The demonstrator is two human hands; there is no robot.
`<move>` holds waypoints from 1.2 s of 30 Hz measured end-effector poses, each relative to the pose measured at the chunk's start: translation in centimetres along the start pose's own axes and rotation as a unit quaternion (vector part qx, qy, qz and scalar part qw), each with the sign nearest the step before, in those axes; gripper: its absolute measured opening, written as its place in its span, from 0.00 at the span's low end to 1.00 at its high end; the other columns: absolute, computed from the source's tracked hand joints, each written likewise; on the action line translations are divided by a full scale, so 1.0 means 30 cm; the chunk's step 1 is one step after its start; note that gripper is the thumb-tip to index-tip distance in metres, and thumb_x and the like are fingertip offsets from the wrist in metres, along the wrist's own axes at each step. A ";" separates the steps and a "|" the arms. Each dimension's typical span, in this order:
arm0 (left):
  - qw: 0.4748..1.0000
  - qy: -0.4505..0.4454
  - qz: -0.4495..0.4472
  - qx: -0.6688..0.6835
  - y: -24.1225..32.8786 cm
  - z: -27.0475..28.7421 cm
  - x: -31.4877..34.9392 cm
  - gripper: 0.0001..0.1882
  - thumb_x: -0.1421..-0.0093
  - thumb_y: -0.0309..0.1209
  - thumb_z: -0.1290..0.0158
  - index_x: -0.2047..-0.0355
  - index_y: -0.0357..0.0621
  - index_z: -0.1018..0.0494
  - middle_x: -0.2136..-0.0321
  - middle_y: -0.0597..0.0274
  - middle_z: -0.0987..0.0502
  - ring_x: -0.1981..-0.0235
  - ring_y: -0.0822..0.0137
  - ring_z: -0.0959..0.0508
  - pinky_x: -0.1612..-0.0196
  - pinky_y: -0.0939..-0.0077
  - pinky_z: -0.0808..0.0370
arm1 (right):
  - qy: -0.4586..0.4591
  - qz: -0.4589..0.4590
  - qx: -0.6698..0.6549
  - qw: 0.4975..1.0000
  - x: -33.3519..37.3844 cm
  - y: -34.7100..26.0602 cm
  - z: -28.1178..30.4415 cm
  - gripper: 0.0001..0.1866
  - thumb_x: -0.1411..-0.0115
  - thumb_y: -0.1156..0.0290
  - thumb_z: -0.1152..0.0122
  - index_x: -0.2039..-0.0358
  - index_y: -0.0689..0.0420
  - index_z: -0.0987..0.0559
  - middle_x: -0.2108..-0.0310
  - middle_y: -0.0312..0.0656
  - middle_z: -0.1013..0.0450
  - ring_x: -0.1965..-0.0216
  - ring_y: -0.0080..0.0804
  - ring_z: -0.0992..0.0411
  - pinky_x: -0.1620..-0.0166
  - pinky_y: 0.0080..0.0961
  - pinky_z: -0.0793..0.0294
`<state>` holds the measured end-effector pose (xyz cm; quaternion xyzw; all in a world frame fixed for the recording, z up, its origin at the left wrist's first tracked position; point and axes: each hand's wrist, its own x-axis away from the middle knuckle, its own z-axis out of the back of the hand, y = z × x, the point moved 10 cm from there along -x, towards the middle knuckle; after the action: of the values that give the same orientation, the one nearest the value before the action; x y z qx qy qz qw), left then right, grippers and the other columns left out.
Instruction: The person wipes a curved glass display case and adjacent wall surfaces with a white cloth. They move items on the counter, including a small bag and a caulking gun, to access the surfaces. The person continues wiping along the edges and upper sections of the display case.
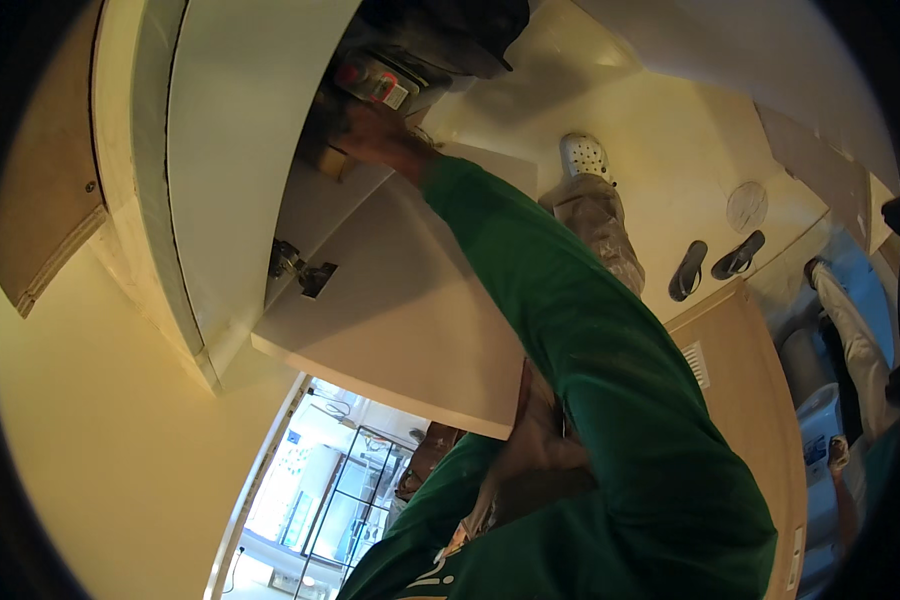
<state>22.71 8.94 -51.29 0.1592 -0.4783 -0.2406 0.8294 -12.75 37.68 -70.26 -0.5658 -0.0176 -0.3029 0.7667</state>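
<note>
My right arm in a green sleeve stretches up into a cabinet. At its end my right hand reaches among the things stored there, beside a clear container with a red part and a pale label. A brown box-like thing lies just below the hand. Shadow hides the fingertips, so I cannot make out whether they grip anything. The cabinet door stands swung out under my forearm, its metal hinge showing. My left sleeve runs up behind the door's lower edge, and my left hand is hidden.
A dark bag-like thing is above the container. On the pale floor are a white clog on a foot and a pair of dark flip-flops. Another person's trousered leg is at the far right. A black-framed rack shows through an opening below.
</note>
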 end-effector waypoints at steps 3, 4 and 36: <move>1.000 -0.010 0.008 -0.012 -0.011 0.006 0.016 0.10 0.28 0.35 0.43 0.52 0.44 0.22 0.55 0.49 0.18 0.49 0.43 0.20 0.44 0.46 0.25 | -0.042 0.062 0.137 0.988 -0.137 -0.064 -0.081 0.23 0.36 0.55 0.34 0.45 0.52 0.17 0.51 0.56 0.19 0.48 0.57 0.20 0.48 0.55 0.20; 1.000 -0.013 0.010 -0.014 -0.010 0.009 0.021 0.10 0.28 0.35 0.43 0.52 0.44 0.21 0.54 0.49 0.18 0.49 0.43 0.20 0.44 0.46 0.25 | -0.036 0.032 0.111 0.993 -0.169 -0.055 -0.086 0.23 0.36 0.55 0.35 0.44 0.52 0.18 0.51 0.56 0.19 0.48 0.57 0.20 0.48 0.55 0.20; 0.967 -0.031 -0.046 -0.250 0.224 0.211 -0.054 0.22 0.32 0.47 0.45 0.48 0.45 0.17 0.50 0.43 0.16 0.45 0.40 0.19 0.40 0.42 0.25 | -0.115 -0.329 0.310 0.885 2.039 0.711 0.888 0.12 0.38 0.66 0.38 0.62 0.59 0.13 0.61 0.57 0.15 0.59 0.61 0.16 0.53 0.53 0.15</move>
<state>18.16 15.21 -46.02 -0.0385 -0.4203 -0.3954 0.8158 55.91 37.65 -56.35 -0.2922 -0.3833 -0.4496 0.7520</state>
